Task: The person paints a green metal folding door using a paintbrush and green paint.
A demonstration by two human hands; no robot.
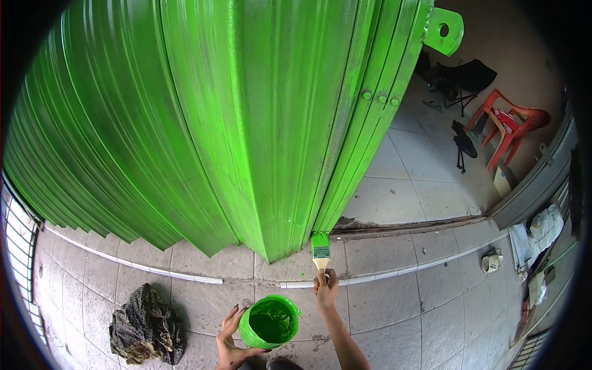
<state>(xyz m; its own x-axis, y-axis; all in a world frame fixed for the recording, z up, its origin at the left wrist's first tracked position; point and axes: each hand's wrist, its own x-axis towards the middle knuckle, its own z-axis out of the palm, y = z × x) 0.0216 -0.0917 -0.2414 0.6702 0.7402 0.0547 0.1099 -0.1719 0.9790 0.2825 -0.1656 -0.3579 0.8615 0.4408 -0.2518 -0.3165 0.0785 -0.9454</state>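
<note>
My right hand (pixel 325 288) is closed round the pale wooden handle of a flat paintbrush (pixel 320 251). Its green-coated bristles are at the lower edge of a ribbed metal door (pixel 290 123), which is painted bright green. Low in the view, my left hand (pixel 231 339) grips the left side and underside of a round green tub (pixel 269 322). Wet-looking green paint lies inside the tub and coats its rim. The brush is above and to the right of the tub, apart from it.
A crumpled dark patterned cloth (pixel 147 325) lies on the tiled floor at the left. Beyond the threshold stand a red plastic chair (pixel 515 126) and a black folding seat (pixel 462 77). White sacks (pixel 542 231) and a pale shoe (pixel 491 261) are at the right.
</note>
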